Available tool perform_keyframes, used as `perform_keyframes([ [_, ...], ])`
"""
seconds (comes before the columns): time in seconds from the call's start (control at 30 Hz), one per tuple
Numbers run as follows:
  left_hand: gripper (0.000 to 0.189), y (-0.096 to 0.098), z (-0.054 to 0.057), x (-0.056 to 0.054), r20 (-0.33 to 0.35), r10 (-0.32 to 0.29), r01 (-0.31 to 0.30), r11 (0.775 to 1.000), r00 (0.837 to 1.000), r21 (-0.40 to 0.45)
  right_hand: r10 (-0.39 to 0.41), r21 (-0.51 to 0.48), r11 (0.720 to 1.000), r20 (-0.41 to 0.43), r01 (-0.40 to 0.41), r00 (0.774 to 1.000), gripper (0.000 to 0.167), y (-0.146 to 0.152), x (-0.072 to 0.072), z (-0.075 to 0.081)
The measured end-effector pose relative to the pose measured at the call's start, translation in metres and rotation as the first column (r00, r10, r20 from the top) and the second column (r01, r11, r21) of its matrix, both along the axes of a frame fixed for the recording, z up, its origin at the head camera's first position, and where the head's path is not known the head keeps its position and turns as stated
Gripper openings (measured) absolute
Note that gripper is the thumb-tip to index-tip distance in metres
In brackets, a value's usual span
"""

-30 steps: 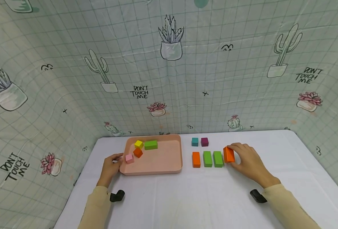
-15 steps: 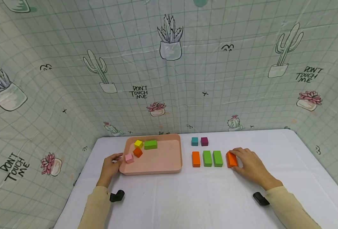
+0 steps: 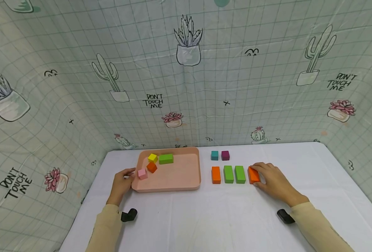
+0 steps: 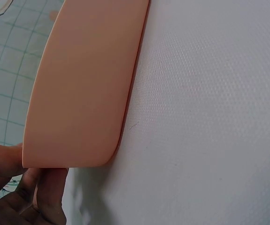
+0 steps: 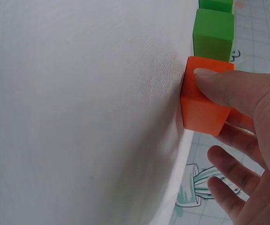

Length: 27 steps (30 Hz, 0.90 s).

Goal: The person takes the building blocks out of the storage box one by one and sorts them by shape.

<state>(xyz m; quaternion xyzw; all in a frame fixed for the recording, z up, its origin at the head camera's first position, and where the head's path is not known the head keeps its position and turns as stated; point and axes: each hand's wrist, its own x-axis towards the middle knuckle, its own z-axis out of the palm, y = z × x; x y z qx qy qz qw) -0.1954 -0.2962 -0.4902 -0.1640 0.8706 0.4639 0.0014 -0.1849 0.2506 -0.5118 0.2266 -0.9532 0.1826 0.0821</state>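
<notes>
My right hand [image 3: 272, 180] pinches an orange rectangular block [image 3: 253, 175] between thumb and fingers at the right end of a row. In the right wrist view the thumb [image 5: 214, 84] lies on one face of this orange block [image 5: 203, 115], low against the white cloth. To its left stand two green blocks [image 3: 240, 174] and another orange block [image 3: 216, 175]. My left hand [image 3: 121, 183] grips the left end of a pink tray [image 3: 176, 178]; in the left wrist view its fingers [image 4: 50, 192] are at the tray's end wall [image 4: 78, 117].
Inside the tray are a yellow cube [image 3: 152, 158], an orange cube [image 3: 152, 167], a pink cube [image 3: 142, 174] and a green block [image 3: 166, 159]. Behind the row sit a teal cube [image 3: 215, 155] and a purple cube [image 3: 225, 155]. A patterned cloth [image 3: 186, 87] hangs behind the table.
My right hand has lowered the orange block from a raised position to the row's right end, then shifted it slightly left toward the green blocks. The left hand and tray stay put.
</notes>
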Motion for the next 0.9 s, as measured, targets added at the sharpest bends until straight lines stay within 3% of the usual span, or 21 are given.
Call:
perform_keyframes([
  [0.3,0.036,-0.001,0.0,0.001,-0.004,0.001,-0.001,1.0,1.0,0.013,-0.001,0.003,1.0,0.018,0.001,1.0,0.06,-0.002,-0.001,0.002],
  [0.63,0.036,-0.001,0.001,0.0,-0.001,-0.003,0.003,1.0,1.0,0.015,0.042,-0.042,0.998,-0.044,-0.044,0.998,0.063,-0.011,-0.001,0.023],
  [0.9,0.036,-0.001,0.001,0.001,-0.01,-0.003,0.003,1.0,1.0,0.016,0.091,-0.056,0.994,-0.02,-0.092,0.996,0.061,-0.032,-0.004,0.036],
])
